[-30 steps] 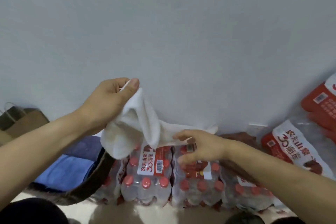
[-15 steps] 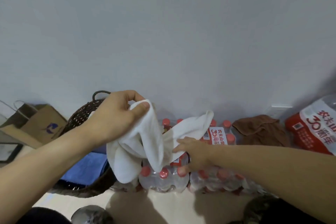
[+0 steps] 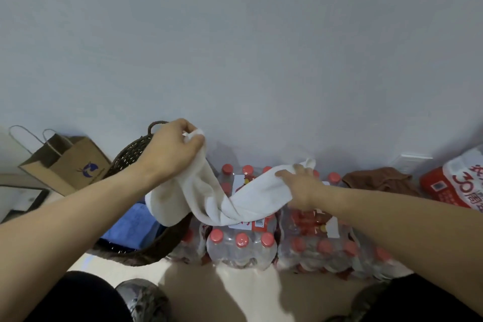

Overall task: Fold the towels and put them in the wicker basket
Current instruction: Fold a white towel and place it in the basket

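White terry towel [image 3: 230, 198] is the item in hand, unfolded and twisted, slung in mid-air between your two hands above the shrink-wrapped packs of clear water bottles with red caps [image 3: 243, 246].

Head view, only view available:

- Your left hand [image 3: 170, 150], at about 10 o'clock from the towel's middle, has its fingers curled and pinches one end of the towel; a small white tuft shows above the thumb. That end hangs down in a loose lobe over the rim of the dark brown wicker basket [image 3: 130, 154].
- Your right hand [image 3: 303, 188], at about 3 o'clock from the towel's middle, grips the other end with fingers bent over the cloth; a corner sticks up past the knuckles.
- Inside the basket, at 8 o'clock from the towel, lies a blue towel [image 3: 136, 225] that looks flat and folded. Judged: one towel is already done.
- A brown towel [image 3: 379, 180] sits crumpled on the far side of the bottle packs, at 3 o'clock from your right hand and well apart from the basket. Not yet folded.
- A brown paper bag with cord handles [image 3: 68, 162] stands at 9 o'clock beyond the basket, against the grey wall [image 3: 235, 47].

Progress, judged: one of three visible towels stowed. The white one has no clean fold yet; you need to straighten it, fold it, and lay it in the basket. The brown one follows.
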Available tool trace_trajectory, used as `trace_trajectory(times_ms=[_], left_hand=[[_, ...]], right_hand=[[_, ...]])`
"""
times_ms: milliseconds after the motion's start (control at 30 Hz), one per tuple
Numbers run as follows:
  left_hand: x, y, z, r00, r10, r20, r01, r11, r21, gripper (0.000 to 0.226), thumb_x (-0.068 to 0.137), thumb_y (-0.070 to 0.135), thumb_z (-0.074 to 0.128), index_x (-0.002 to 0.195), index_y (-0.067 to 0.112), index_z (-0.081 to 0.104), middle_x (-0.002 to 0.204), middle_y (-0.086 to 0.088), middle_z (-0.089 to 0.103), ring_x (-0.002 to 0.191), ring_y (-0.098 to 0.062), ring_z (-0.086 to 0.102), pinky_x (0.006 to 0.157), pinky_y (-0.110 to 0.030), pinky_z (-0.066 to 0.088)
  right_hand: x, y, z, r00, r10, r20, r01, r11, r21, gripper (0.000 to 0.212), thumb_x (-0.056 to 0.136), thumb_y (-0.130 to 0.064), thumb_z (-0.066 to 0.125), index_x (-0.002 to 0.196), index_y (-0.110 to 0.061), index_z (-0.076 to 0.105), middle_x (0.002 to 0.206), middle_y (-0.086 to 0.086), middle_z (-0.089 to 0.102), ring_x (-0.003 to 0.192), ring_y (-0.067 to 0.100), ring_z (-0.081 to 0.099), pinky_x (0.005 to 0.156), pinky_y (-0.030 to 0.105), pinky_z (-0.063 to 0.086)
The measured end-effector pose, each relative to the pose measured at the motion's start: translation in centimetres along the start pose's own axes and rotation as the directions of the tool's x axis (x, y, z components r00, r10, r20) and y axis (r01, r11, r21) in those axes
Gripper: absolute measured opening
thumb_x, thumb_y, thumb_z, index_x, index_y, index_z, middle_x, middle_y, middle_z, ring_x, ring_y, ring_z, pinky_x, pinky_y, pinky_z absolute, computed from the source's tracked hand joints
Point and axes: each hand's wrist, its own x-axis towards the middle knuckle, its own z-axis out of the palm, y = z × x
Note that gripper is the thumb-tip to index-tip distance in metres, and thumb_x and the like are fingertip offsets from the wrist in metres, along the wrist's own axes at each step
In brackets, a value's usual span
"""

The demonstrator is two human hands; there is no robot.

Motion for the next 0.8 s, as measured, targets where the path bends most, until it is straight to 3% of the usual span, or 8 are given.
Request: trace_trajectory(times_ms=[100, 167, 267, 400, 533, 633, 733, 800], left_hand=[[-0.3, 0.7, 1.0, 0.997, 0.043, 0.059, -0.045, 0.998, 0.035, 0.013, 0.092, 0.033, 0.056, 0.091, 0.021, 0.061, 0.079, 0.014, 0.062, 0.072, 0.006, 0.055, 0.056, -0.013, 0.035], [-0.5, 1.2, 1.6, 0.994, 0.065, 0.089, -0.07, 0.996, 0.047, 0.013, 0.091, 0.033, 0.056, 0.09, 0.021, 0.062, 0.077, 0.013, 0.062, 0.071, 0.004, 0.056, 0.055, -0.013, 0.036], [-0.7, 1.7, 2.2, 0.985, 0.099, 0.141, -0.108, 0.993, 0.053, 0.013, 0.091, 0.033, 0.058, 0.088, 0.022, 0.062, 0.078, 0.011, 0.064, 0.072, 0.0, 0.058, 0.055, -0.012, 0.037], [-1.0, 2.3, 2.5, 0.968, 0.116, 0.221, -0.132, 0.989, 0.06, 0.013, 0.091, 0.036, 0.059, 0.085, 0.025, 0.06, 0.078, 0.012, 0.062, 0.073, 0.001, 0.057, 0.055, -0.014, 0.035], [-1.0, 3.3, 2.9, 0.945, 0.102, 0.31, -0.11, 0.994, 0.009, 0.014, 0.091, 0.035, 0.061, 0.085, 0.023, 0.063, 0.079, 0.011, 0.065, 0.07, 0.002, 0.058, 0.054, -0.014, 0.036], [-1.2, 4.4, 3.1, 0.929, 0.067, 0.365, -0.021, 0.991, -0.128, 0.017, 0.089, 0.034, 0.064, 0.082, 0.019, 0.067, 0.07, 0.01, 0.068, 0.055, 0.003, 0.059, 0.049, -0.011, 0.041], [-1.7, 5.9, 2.9, 0.877, 0.078, 0.475, 0.062, 0.96, -0.272, 0.023, 0.088, 0.035, 0.068, 0.078, 0.015, 0.066, 0.07, 0.004, 0.069, 0.06, -0.009, 0.061, 0.058, -0.02, 0.048], [-2.2, 6.8, 3.0, 0.811, 0.131, 0.57, 0.081, 0.94, -0.331, 0.027, 0.086, 0.041, 0.07, 0.076, 0.016, 0.064, 0.074, -0.003, 0.071, 0.068, -0.017, 0.063, 0.067, -0.03, 0.05]], right_hand=[[0.6, 2.3, 0.1, 0.97, 0.074, 0.23, -0.048, 0.992, -0.118, 0.096, 0.085, -0.028, 0.072, 0.155, -0.041, 0.007, 0.162, 0.012, -0.008, 0.144, 0.042, 0.021, 0.112, 0.044, 0.037], [0.9, 3.2, 0.2, 0.987, 0.009, 0.158, 0.017, 0.986, -0.166, 0.083, 0.086, -0.026, 0.07, 0.154, -0.032, 0.023, 0.158, 0.011, 0.013, 0.139, 0.038, 0.032, 0.11, 0.037, 0.038], [1.3, 4.0, 0.0, 0.998, -0.06, 0.003, 0.06, 0.997, -0.041, 0.05, 0.086, -0.012, 0.067, 0.135, -0.018, 0.056, 0.134, 0.01, 0.049, 0.118, 0.028, 0.055, 0.088, 0.023, 0.042], [0.6, 4.6, -1.0, 0.996, -0.047, -0.075, 0.053, 0.996, 0.069, 0.033, 0.089, -0.032, 0.069, 0.118, -0.018, 0.064, 0.111, 0.001, 0.06, 0.089, 0.015, 0.052, 0.076, 0.023, 0.038], [-1.6, 4.0, -5.4, 0.982, -0.071, -0.176, 0.131, 0.926, 0.355, 0.015, 0.094, -0.035, 0.059, 0.095, -0.022, 0.065, 0.091, -0.004, 0.063, 0.084, 0.017, 0.059, 0.068, 0.027, 0.042], [-4.4, 3.1, -9.3, 0.954, -0.114, -0.276, 0.236, 0.856, 0.46, 0.026, 0.097, -0.031, 0.052, 0.079, -0.018, 0.063, 0.083, -0.001, 0.063, 0.08, 0.019, 0.057, 0.07, 0.032, 0.044], [-7.7, 2.7, -11.8, 0.942, -0.143, -0.303, 0.293, 0.788, 0.541, 0.034, 0.099, -0.037, 0.05, 0.091, -0.009, 0.067, 0.093, 0.01, 0.07, 0.08, 0.018, 0.062, 0.077, 0.038, 0.051], [-9.6, 2.1, -12.7, 0.927, -0.188, -0.324, 0.349, 0.748, 0.565, 0.035, 0.098, -0.042, 0.054, 0.094, -0.009, 0.067, 0.095, 0.012, 0.071, 0.078, 0.015, 0.063, 0.073, 0.037, 0.052]])
